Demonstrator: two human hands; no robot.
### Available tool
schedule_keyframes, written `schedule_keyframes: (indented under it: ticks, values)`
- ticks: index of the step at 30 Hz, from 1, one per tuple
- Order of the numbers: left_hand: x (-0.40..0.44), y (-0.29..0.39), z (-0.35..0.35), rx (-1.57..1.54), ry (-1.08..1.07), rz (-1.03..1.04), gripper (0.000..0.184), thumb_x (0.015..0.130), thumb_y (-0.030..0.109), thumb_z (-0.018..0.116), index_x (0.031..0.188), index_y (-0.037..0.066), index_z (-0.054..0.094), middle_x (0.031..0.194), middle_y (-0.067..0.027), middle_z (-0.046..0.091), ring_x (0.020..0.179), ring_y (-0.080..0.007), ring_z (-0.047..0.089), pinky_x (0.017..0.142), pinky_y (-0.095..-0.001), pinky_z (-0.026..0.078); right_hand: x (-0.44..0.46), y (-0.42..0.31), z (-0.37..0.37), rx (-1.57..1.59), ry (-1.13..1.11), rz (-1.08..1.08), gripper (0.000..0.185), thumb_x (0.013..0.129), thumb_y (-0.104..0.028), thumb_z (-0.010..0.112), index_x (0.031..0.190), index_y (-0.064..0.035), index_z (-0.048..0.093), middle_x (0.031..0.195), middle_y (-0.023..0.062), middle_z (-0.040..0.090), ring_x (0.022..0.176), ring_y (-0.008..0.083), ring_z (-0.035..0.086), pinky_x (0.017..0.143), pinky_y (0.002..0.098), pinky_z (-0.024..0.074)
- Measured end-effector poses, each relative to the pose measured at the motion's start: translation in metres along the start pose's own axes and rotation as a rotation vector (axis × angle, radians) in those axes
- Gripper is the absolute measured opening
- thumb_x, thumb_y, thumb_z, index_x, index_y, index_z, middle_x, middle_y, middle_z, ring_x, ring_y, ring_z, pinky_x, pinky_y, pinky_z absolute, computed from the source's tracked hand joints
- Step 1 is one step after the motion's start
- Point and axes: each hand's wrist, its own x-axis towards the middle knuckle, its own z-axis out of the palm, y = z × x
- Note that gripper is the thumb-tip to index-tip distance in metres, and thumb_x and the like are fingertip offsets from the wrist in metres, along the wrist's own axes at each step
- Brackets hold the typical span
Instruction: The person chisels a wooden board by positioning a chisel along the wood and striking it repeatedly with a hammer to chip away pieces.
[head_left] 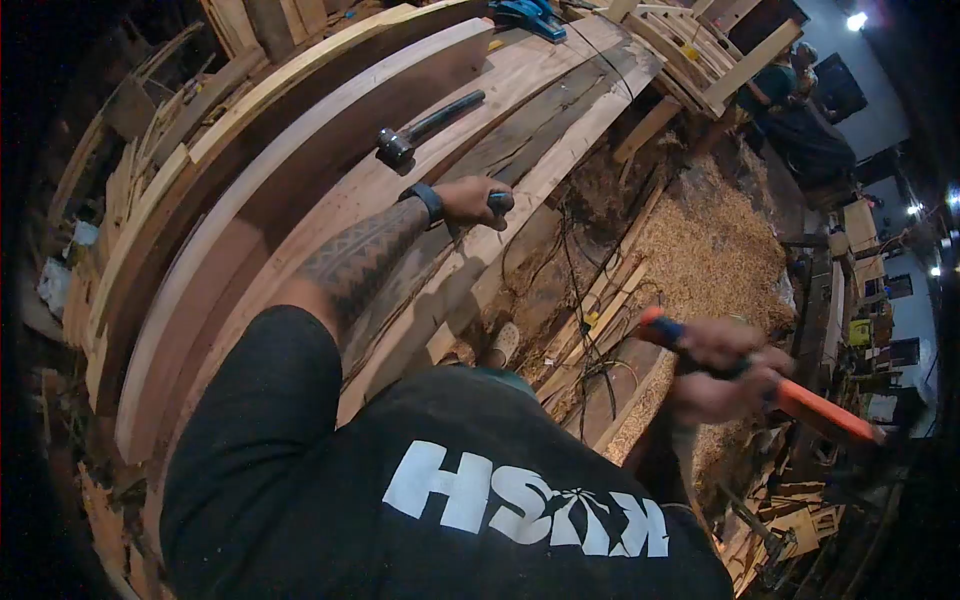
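Observation:
My left hand (470, 200), with a dark band on its wrist, is closed around the handle of what looks like a chisel (500, 203). Only the handle's bluish end shows; any blade is hidden under the fist. This hand is over the long planks (480, 150). Out to the right, my right hand (735, 365) grips a hammer (825, 412) by its orange and black handle. Motion blurs it, and the head is lost in the dark. A dark metal mallet (397, 148) lies on the planks just beyond my left wrist.
A tall curved board (300, 150) stands along the planks' left side. At the far end sits a blue power tool (530, 18) with a cord. Wood shavings (710, 250), loose strips and black cables (595, 360) cover the floor. Another person (790, 90) is at the upper right.

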Motion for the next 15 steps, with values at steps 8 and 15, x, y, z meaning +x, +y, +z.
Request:
schedule_keyframes:
  ticks: [8, 15]
  values:
    - [-0.006, 0.011, -0.005, 0.166, 0.061, 0.033, 0.036, 0.078, 0.031, 0.081, 0.096, 0.009, 0.059, 0.088, -0.0124, 0.064, 0.086, -0.0303, 0.063, 0.076, -0.0444, 0.049, -0.150, 0.072, -0.005, -0.872, -0.227, 1.157, 0.042, 0.100, -0.031, 0.058, 0.134, -0.0072, 0.052, 0.104, 0.0151, 0.061, 0.075, 0.0263, 0.055, 0.071, 0.0435, 0.0524]
    - [-0.004, 0.004, 0.018, 0.195, 0.207, 0.064, 0.047, 0.081, 0.040, 0.082, 0.087, 0.007, 0.049, 0.079, -0.0157, 0.055, 0.076, -0.0344, 0.056, 0.066, -0.0466, 0.044, -0.014, -0.020, -0.039, -0.069, 0.229, 0.204, 0.028, 0.099, -0.029, 0.058, 0.111, -0.0037, 0.061, 0.085, 0.0107, 0.064, 0.068, 0.0208, 0.062, 0.060, 0.0337, 0.0506]
